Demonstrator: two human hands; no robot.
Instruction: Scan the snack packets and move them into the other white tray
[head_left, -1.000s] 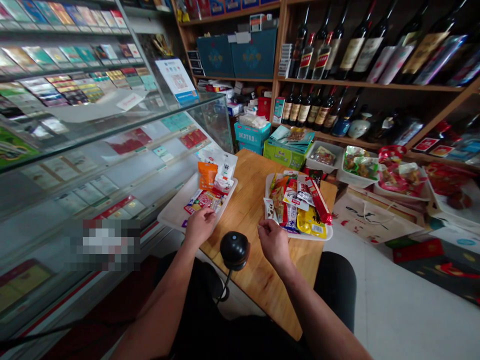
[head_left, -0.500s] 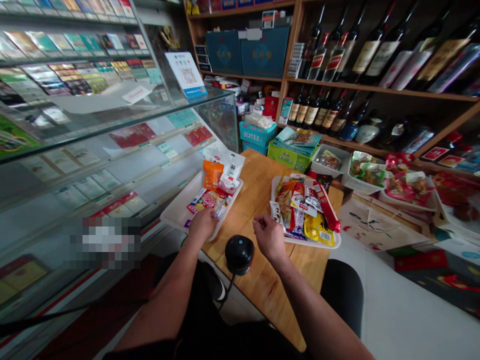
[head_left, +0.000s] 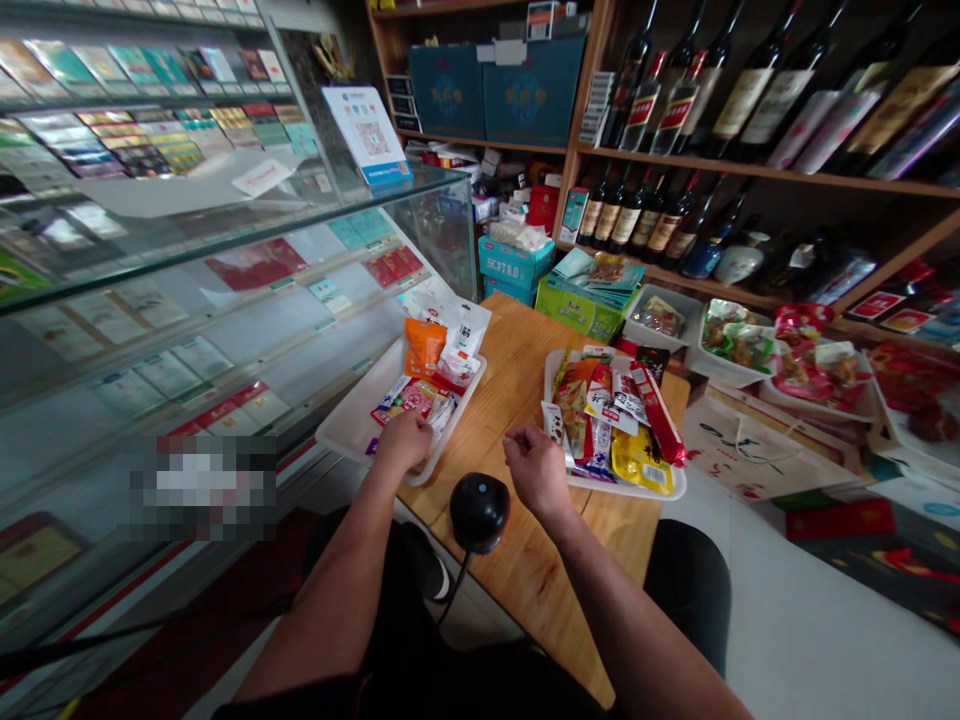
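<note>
Going by how things lie, you are partway through. The left tray (head_left: 341,432) carries only a small cluster of snack packets (head_left: 418,398) at its far right end, with an orange packet (head_left: 424,345) standing behind them, and most of its white floor is bare. The right tray (head_left: 673,491) is still heaped with snack wrappers (head_left: 609,412) from rim to rim. The black scanner (head_left: 479,511) sits at the near edge of the counter (head_left: 517,380), between your two forearms.

Your left hand (head_left: 405,441) rests on the near right corner of the left tray. Its fingers are bent down onto the nearest packets and hidden under the back of the hand, so I cannot tell whether its grip has closed on one. Your right hand (head_left: 534,470) hovers over bare wood between the scanner and the near left corner of the right tray. Its grip is curled nearly closed, and nothing shows in it.

Against the earlier frames little has changed. A second ago your right hand was closer to the right tray's near corner, and it has since drawn slightly left, towards the middle of the counter. Your left hand has edged a little further onto the packets. Both piles and the scanner lie as they did.
</note>
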